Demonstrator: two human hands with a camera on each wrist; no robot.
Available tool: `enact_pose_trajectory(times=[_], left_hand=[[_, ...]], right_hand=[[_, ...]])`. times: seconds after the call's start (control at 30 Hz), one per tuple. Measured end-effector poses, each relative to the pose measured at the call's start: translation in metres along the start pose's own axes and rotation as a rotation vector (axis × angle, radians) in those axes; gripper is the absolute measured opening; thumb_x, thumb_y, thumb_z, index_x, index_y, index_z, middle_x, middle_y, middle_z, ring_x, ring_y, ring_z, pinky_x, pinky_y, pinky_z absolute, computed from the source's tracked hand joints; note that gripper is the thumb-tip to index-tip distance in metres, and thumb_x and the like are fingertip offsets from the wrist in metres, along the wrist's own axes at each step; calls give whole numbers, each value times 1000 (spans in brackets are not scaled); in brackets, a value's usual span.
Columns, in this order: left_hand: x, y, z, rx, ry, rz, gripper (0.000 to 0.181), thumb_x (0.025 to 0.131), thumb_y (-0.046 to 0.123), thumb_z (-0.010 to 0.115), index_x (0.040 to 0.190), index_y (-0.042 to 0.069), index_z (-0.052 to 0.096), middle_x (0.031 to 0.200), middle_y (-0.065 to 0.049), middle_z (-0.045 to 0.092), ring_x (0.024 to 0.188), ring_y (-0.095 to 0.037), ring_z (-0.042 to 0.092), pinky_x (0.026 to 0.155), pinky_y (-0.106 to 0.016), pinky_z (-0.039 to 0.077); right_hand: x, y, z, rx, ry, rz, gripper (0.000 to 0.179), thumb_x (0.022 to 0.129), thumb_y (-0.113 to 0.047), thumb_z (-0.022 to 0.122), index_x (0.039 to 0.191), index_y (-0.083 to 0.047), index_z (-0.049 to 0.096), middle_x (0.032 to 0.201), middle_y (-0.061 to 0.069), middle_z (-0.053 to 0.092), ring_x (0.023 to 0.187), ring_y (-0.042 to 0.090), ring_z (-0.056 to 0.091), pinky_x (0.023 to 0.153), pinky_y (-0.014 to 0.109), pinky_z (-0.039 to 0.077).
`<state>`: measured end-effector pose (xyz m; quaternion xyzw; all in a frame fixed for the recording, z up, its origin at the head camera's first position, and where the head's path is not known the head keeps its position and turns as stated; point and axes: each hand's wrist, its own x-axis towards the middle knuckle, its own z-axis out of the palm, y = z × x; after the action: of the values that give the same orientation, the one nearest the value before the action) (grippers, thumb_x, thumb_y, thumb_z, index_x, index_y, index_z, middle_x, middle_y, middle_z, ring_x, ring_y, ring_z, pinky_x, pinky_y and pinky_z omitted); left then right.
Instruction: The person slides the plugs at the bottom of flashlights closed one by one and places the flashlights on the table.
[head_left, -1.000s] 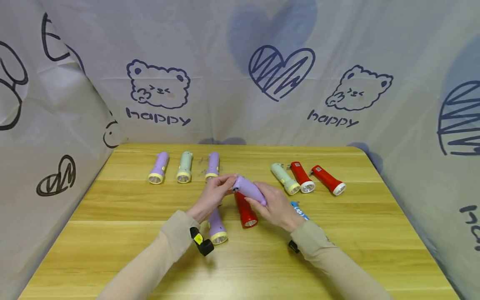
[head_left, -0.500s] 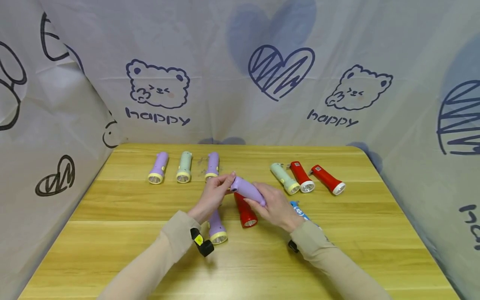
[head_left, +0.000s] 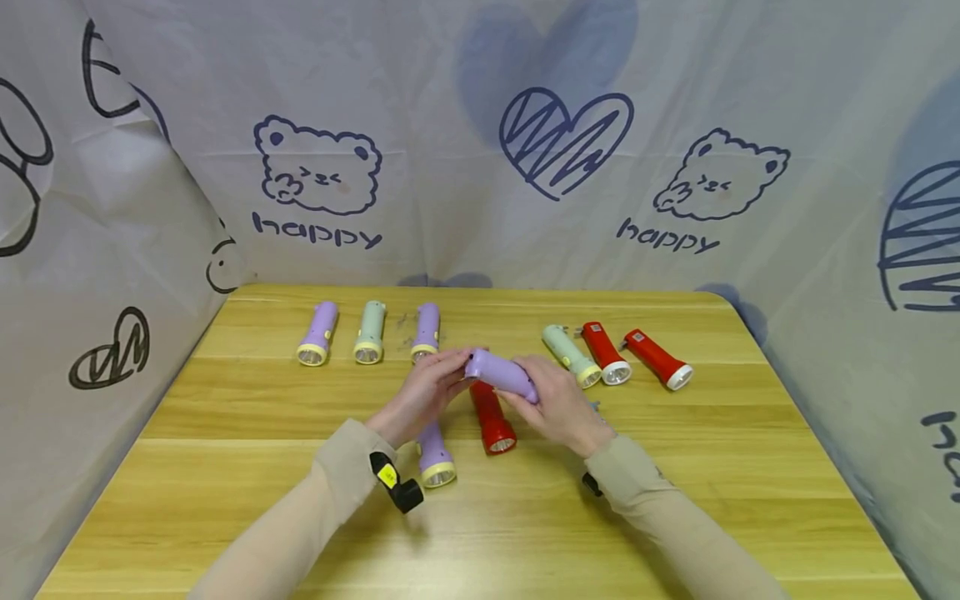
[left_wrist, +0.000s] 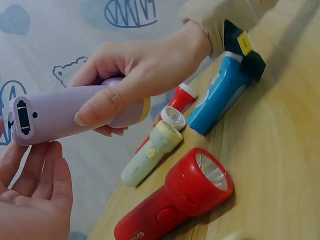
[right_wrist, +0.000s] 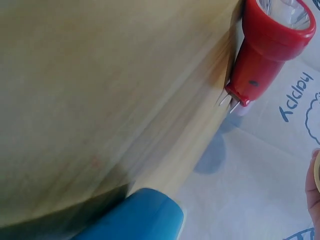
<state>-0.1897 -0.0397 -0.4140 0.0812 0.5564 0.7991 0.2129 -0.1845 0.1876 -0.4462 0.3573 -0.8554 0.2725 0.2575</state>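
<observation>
My right hand [head_left: 558,404] grips a light purple flashlight [head_left: 501,375] by its head end, thumb along the body, in the air over the table. In the left wrist view its tail points left and shows a dark slot. My left hand [left_wrist: 37,195] is at that tail, its fingertips against the underside; in the head view it pinches the tail end. Below the hands lies a red flashlight [head_left: 493,423], with another purple flashlight [head_left: 435,458] to its left. A blue flashlight [left_wrist: 217,95] is mostly hidden behind my right hand in the head view.
At the back left lie two purple flashlights [head_left: 319,333] and a pale green one [head_left: 370,333]. Back right hold another green flashlight [head_left: 570,354] and two red ones [head_left: 656,358]. Metal prongs show on a red flashlight's tail [right_wrist: 250,82]. A printed cloth [head_left: 450,208] hangs behind the wooden table [head_left: 225,500].
The held purple flashlight has turned and become more level, its tail facing left. My left hand has shifted slightly around the tail. My right hand now covers most of the blue flashlight.
</observation>
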Motion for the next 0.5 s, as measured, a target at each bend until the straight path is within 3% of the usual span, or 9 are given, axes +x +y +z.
enact_pose_trajectory(times=[0.13, 0.27, 0.5], left_hand=[[-2, 2, 0, -50, -29, -26, 48, 108, 16, 42, 148, -10, 40, 128, 4, 66, 112, -1, 64, 104, -19, 50], [-3, 2, -1, -72, -38, -39, 48, 107, 14, 43, 150, -9, 38, 141, -4, 59, 114, -1, 63, 105, -20, 50], [-3, 1, -2, -103, -53, -35, 45, 107, 14, 44, 148, -6, 43, 127, 6, 64, 113, -2, 62, 103, -18, 51]], right_hand=[[1, 1, -1, -1, 7, 2, 45, 99, -41, 62, 117, 0, 61, 105, 15, 69, 92, 25, 67, 81, 42, 62], [2, 1, -1, -4, 6, 20, 42, 97, -37, 67, 118, -2, 61, 108, 14, 69, 95, 24, 65, 83, 42, 61], [3, 0, -1, -13, 7, 28, 41, 95, -31, 71, 122, -2, 61, 112, 14, 69, 100, 25, 65, 85, 43, 61]])
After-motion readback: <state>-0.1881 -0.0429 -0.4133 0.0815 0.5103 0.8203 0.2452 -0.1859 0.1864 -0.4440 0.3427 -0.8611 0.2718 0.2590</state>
